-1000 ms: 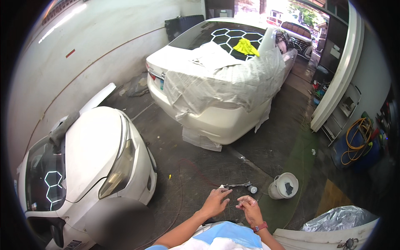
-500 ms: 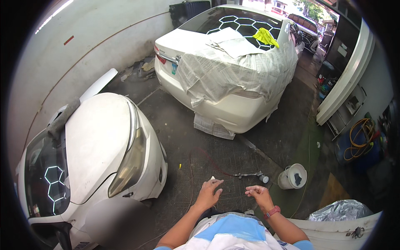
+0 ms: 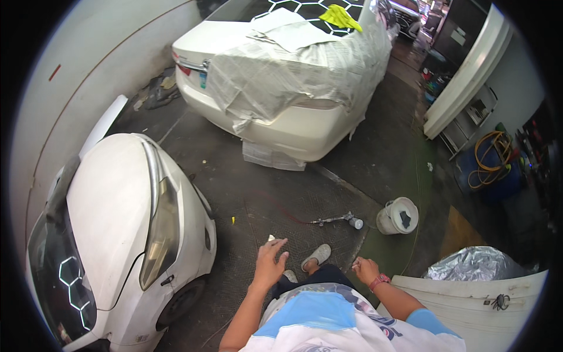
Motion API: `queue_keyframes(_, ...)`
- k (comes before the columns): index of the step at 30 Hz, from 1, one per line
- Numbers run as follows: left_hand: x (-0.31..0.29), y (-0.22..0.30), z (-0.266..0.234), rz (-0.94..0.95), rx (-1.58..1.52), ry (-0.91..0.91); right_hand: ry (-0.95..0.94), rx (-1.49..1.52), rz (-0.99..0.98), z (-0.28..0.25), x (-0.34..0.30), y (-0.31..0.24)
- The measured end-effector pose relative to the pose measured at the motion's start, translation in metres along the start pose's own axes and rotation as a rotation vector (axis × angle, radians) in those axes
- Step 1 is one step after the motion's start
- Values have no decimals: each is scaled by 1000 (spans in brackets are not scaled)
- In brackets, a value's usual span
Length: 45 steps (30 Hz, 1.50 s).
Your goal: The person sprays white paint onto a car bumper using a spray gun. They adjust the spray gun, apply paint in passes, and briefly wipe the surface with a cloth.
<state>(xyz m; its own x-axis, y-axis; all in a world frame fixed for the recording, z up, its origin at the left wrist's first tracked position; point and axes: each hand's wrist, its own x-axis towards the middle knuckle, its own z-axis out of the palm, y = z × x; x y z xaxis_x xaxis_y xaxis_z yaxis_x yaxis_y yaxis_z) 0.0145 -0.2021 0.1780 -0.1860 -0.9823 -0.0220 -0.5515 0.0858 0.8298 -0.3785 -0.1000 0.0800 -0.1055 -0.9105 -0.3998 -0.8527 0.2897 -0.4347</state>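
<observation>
My left hand (image 3: 270, 264) hangs above the dark floor with fingers stretched and the thumb apart. A small pale piece (image 3: 271, 238) shows just past its fingertips; whether they touch it I cannot tell. My right hand (image 3: 366, 270), with a red watch (image 3: 380, 281) at the wrist, has its fingers curled together; what they hold, if anything, is too small to make out. Beyond both hands a spray gun (image 3: 334, 220) with a whitish cup (image 3: 356, 223) lies on the floor, joined to a thin reddish hose. A white bucket (image 3: 384, 222) with a dark cloth (image 3: 405, 219) stands to its right.
A white car (image 3: 111, 205) stands close on the left. Ahead, another white car (image 3: 293, 138) is partly covered with masking paper (image 3: 264, 82). A pale panel (image 3: 446, 293) with silver foil (image 3: 475, 264) is at the lower right, below a blue drum (image 3: 492, 182) with a coiled yellow hose (image 3: 491, 152).
The view has tilted down and turned right, so my feet now show. The right fingers have curled in more. A dark blurred round shape at the lower left is gone, and the near car's wheel shows.
</observation>
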Motion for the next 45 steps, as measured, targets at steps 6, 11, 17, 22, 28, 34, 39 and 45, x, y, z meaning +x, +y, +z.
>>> queue_keyframes(6, 39, 23, 5, -51, 59, 0, -58, -331, 233, -9, 16, 90)
queue_keyframes(11, 100, 45, 20, -45, 57, 29, 10, 11, 352, -16, 28, 113)
queue_keyframes(17, 199, 76, 38, 42, 135, 69, 63, 113, 367, -20, 50, 132)
queue_keyframes(22, 281, 104, 37, 142, 83, 93, 117, 210, 451, -16, 53, 166)
queue_keyframes(28, 384, 127, 12, 312, 191, 185, 104, 259, 701, -21, 46, 165)
queue_keyframes(34, 502, 133, -38, 411, 267, 209, 272, 357, 848, -30, 58, 100)
queue_keyframes(39, 594, 131, -83, 532, 264, 195, 501, 597, 989, -9, 90, 50)
queue_keyframes(45, 714, 123, -136, 588, 416, 196, 522, 564, 1035, 16, 123, -6)
